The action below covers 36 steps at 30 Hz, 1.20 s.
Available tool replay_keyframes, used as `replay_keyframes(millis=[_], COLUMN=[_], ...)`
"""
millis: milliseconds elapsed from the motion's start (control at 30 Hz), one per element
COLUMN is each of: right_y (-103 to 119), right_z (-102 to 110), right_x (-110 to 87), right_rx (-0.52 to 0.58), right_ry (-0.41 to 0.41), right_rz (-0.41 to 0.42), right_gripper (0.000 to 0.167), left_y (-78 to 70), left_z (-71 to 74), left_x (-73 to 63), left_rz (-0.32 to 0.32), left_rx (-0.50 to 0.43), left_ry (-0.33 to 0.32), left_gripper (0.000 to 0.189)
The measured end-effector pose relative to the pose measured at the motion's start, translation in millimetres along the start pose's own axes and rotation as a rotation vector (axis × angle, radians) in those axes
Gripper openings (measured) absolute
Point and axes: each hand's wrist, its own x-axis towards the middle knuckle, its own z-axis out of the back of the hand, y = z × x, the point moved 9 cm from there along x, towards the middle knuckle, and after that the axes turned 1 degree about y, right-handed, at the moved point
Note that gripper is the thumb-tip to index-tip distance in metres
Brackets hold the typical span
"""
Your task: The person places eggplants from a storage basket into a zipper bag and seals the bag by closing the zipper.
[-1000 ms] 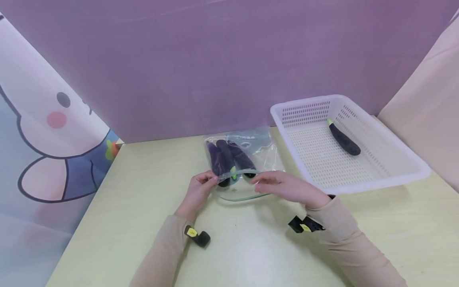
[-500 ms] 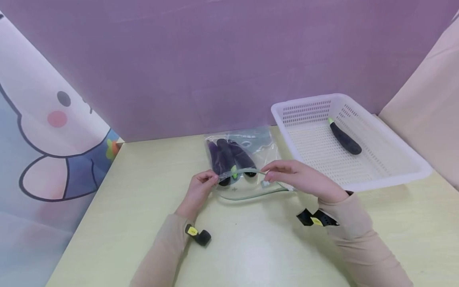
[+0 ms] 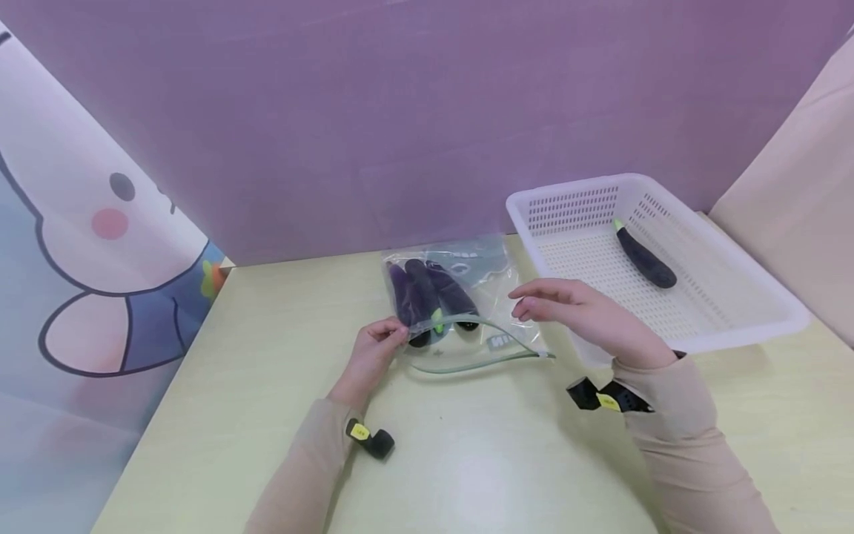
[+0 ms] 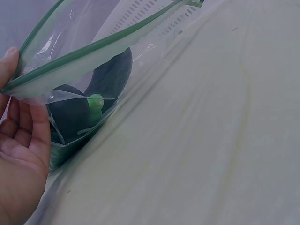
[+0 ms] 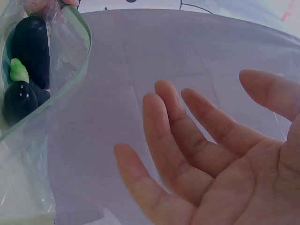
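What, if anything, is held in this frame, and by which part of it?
The left grip pinches the bag by the left end of its open mouth; the right grip holds nothing.

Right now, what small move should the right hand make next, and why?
Probably reach toward the lone eggplant in the white basket: the right hand holds nothing, while the left hand pinches the open clear bag containing other eggplants.
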Motion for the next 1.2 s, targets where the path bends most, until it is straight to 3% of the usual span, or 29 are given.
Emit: replay_keyframes(millis=[433, 867, 1200], right_y=[6, 7, 12], right_z=[20, 44, 69], right_x=[-0.4, -1.6, 0.7], right_rx=[0.108, 0.063, 0.087], right_ry=[-0.076, -0.136, -0.175], right_rz=[0.051, 0.014, 0.049], right_gripper=[0.033, 0.031, 0.016], left_y=[0.5, 0.5, -0.7], left_z=[0.4, 1.0, 0.2], left_x=[0.1, -1.0, -0.7], left_rz=[0.003, 0.004, -0.003], left_rx=[0.008, 0.017, 0.014], left_ry=[-0.009, -0.012, -0.011], left_gripper=[0.045, 0.045, 0.045])
